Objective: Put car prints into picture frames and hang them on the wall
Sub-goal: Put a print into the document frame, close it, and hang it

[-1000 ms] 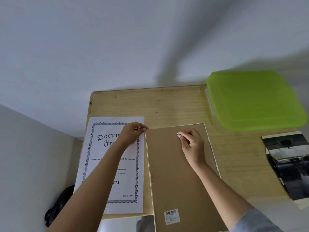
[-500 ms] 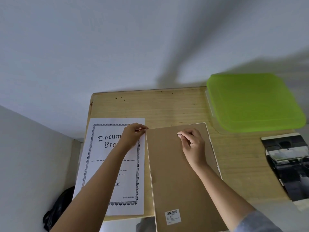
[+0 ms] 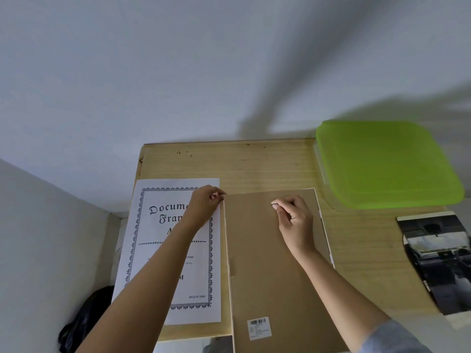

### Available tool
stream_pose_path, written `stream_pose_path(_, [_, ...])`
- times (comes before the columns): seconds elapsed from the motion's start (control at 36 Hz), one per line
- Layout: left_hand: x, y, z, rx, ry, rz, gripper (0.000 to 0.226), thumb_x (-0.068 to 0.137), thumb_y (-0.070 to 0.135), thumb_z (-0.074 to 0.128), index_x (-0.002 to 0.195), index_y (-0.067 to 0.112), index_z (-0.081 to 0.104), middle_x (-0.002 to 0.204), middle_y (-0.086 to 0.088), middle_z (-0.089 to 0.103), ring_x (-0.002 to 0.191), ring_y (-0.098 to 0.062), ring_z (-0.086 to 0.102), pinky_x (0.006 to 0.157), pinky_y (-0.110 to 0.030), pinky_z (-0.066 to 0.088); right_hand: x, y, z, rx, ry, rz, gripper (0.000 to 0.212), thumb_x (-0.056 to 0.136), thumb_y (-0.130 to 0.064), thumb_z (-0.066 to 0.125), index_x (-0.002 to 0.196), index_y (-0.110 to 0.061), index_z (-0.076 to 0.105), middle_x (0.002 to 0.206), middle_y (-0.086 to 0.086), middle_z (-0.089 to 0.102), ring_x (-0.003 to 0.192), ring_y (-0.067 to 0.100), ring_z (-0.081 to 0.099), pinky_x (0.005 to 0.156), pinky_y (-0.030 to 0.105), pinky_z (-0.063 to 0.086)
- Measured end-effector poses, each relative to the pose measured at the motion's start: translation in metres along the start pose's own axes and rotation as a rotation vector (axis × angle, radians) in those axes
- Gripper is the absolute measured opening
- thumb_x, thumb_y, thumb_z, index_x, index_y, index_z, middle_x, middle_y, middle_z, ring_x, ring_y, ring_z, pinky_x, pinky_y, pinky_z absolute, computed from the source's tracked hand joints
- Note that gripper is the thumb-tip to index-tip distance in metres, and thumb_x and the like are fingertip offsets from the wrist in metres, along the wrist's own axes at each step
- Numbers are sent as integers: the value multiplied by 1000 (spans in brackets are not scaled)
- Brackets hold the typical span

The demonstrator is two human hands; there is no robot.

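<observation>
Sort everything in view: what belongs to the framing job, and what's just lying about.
Job:
- frame, face down; left hand pinching its corner, right hand pinching a small dark tab on its back
- car print
- "Document Frame" insert sheet

Lying about:
- green-lidded box
- black bag on the floor

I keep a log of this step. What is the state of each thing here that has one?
picture frame: face down, brown backing up.
insert sheet: out of frame, flat on table.
car print: unframed, at table's right edge.
green lid: on its container.
left hand: pinches frame's top left corner.
right hand: pinches small dark tab on backing.
</observation>
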State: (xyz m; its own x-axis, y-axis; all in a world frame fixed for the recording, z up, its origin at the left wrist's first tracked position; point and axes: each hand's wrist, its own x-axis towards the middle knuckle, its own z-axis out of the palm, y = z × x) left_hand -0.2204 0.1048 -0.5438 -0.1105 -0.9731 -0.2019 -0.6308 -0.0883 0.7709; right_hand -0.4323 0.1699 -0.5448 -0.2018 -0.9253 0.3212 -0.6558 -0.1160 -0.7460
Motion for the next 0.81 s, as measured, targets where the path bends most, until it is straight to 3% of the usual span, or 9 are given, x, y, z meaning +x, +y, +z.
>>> stream_pose_path(0.08, [0, 2, 0, 1, 11, 10, 16, 89, 7, 57, 96, 4, 70, 93, -12, 65, 82, -14, 51, 71, -18, 37, 0, 2, 2, -5, 1, -3, 25, 78, 15, 57, 83, -5, 71, 79, 7, 57, 73, 18, 56, 64, 10, 40])
stream_pose_path(0.19, [-6, 5, 4, -18, 88, 30, 18, 91, 10, 55, 100, 6, 70, 94, -8, 64, 83, -12, 50, 69, -6, 35, 2, 3, 5, -9, 0, 4, 24, 78, 14, 58, 82, -5, 71, 78, 7, 57, 71, 21, 57, 63, 10, 40])
stream_pose_path(0.31, [-23, 6, 10, -110, 197, 37, 23, 96, 13, 49, 109, 7, 65, 95, -4, 63, 88, -13, 55, 78, -19, 42, 5, 3, 8, -4, -5, 16, 22, 79, 12, 58, 83, -5, 71, 79, 7, 58, 73, 20, 57, 65, 10, 41])
stream_pose_path(0.36, [-35, 8, 15, -156, 201, 30, 25, 96, 16, 47, 114, 10, 63, 98, 1, 61, 91, -11, 56, 78, -16, 43, 7, 2, 9, -3, -4, 23, 21, 80, 12, 58, 83, -5, 71, 79, 7, 58, 74, 20, 57, 65, 10, 41])
stream_pose_path(0.47, [-56, 9, 29, -221, 192, 1, 31, 96, 21, 48, 123, 11, 58, 114, 3, 58, 107, -11, 53, 95, -28, 43, 8, 0, 12, 5, -1, 34, 21, 79, 12, 59, 83, -5, 71, 78, 7, 58, 72, 22, 57, 64, 11, 41])
stream_pose_path(0.58, [-69, 8, 40, -295, 178, -57, 42, 94, 27, 52, 133, 13, 48, 128, 2, 52, 118, -11, 49, 103, -31, 40, 8, -2, 16, 11, -2, 46, 20, 80, 10, 59, 83, -5, 71, 78, 3, 56, 71, 18, 56, 67, 7, 40])
stream_pose_path(0.69, [-74, 12, 44, -372, 177, -104, 38, 94, 25, 52, 131, 24, 45, 116, 21, 53, 111, -3, 52, 98, -31, 44, 8, -5, 20, 18, -5, 61, 19, 80, 10, 59, 83, -4, 71, 80, 1, 55, 73, 18, 56, 68, 5, 39])
stream_pose_path(0.81, [-72, 10, 44, -357, 174, -128, 48, 95, 26, 50, 140, 17, 37, 134, 4, 52, 121, -10, 50, 103, -37, 41, 10, -7, 22, 20, -15, 57, 18, 81, 9, 58, 83, -4, 71, 79, 2, 56, 74, 18, 56, 69, 5, 39])
